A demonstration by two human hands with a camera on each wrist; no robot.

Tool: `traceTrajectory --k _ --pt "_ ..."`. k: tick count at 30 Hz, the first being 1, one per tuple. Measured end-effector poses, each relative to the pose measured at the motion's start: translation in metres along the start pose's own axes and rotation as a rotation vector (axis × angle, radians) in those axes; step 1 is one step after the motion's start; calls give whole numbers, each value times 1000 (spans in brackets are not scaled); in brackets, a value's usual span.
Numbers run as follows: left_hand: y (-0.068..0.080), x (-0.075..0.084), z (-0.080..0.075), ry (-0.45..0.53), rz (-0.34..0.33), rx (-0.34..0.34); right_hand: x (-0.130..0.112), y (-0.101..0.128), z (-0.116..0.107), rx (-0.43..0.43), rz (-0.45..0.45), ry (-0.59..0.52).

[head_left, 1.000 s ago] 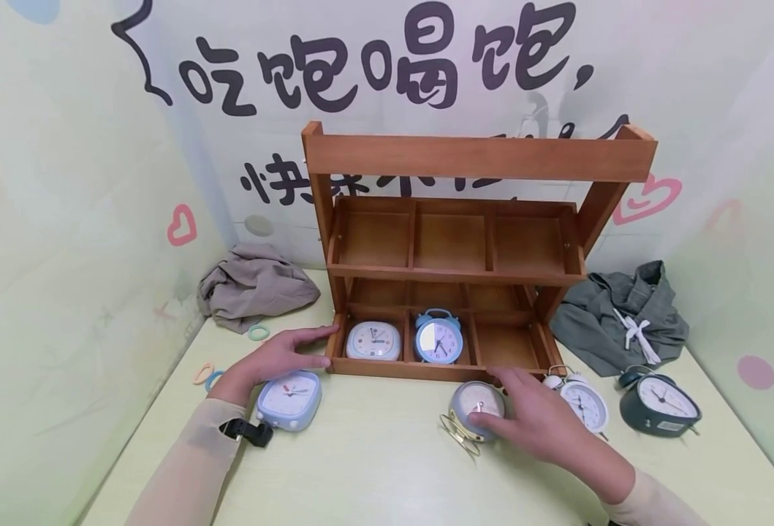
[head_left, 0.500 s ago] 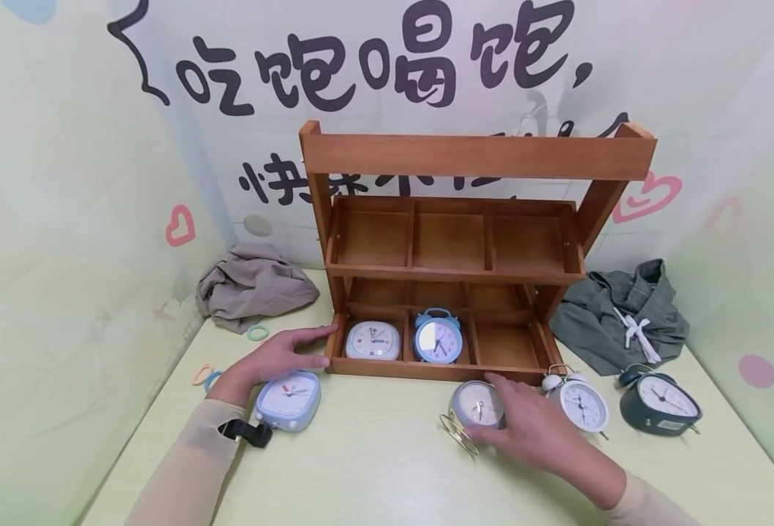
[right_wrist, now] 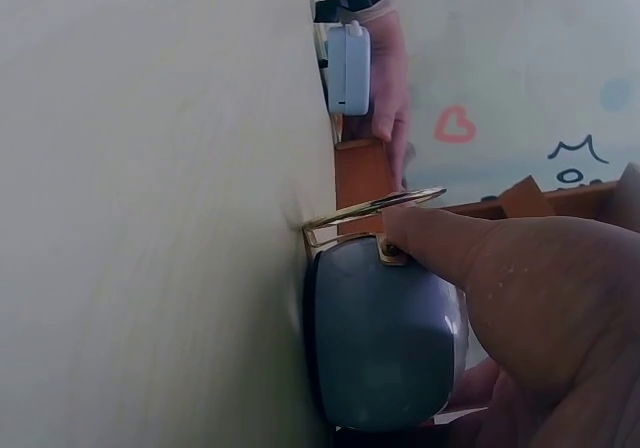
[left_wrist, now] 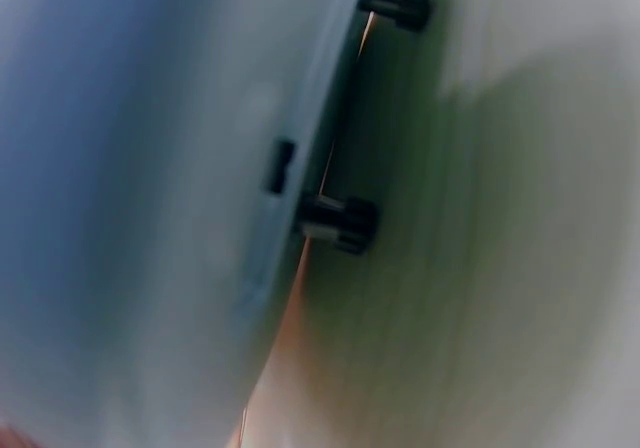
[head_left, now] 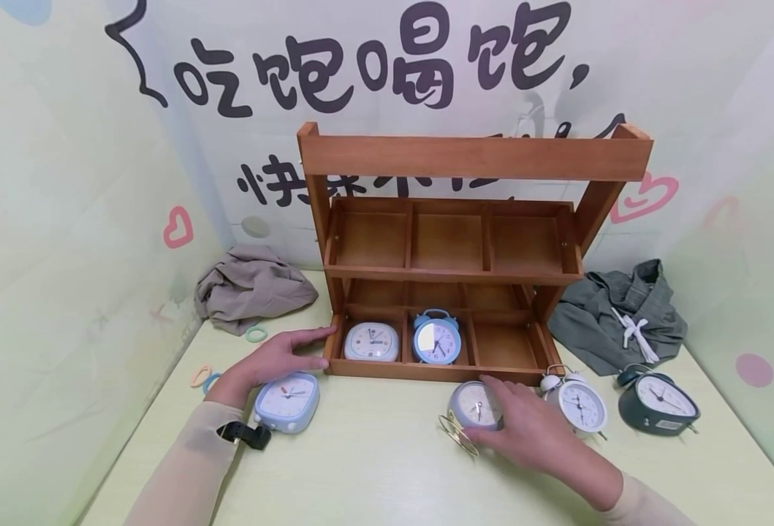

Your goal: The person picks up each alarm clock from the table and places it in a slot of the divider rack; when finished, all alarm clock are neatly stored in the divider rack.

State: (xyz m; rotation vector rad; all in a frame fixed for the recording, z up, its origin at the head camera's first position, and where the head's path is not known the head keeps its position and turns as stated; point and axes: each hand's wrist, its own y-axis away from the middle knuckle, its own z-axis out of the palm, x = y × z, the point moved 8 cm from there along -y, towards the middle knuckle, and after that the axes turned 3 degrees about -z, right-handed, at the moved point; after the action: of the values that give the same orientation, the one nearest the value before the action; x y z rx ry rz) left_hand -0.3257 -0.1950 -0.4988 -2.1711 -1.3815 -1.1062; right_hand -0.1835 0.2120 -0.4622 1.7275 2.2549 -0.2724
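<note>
The grey round clock (head_left: 475,404) lies on the desk (head_left: 373,467) just before the wooden shelf (head_left: 452,263), whose lower right compartment stands open. Right hand (head_left: 531,431): fingers (right_wrist: 440,243) curled round the clock's rim. Left hand (head_left: 275,358): fingers straight, touching the shelf's left edge, beside the square blue clock (head_left: 288,400).

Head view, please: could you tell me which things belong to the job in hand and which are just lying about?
In hand: grey clock under right hand; wooden shelf touched by left hand; the other clocks.
Lying about: beige cloth, green garment, hair ties.
</note>
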Motion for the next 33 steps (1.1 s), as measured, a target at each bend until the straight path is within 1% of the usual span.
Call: traceTrajectory --k 11,14,22,33 --pt "-1 -2 0 5 7 1 4 -3 1 -13 32 -54" --pt "-1 -2 0 9 10 2 4 -4 1 -8 27 -57" --pt "-1 -1 0 4 4 1 3 -4 -4 51 -35 -33" --pt "0 0 0 14 5 2 -1 -6 -18 177 -176 61"
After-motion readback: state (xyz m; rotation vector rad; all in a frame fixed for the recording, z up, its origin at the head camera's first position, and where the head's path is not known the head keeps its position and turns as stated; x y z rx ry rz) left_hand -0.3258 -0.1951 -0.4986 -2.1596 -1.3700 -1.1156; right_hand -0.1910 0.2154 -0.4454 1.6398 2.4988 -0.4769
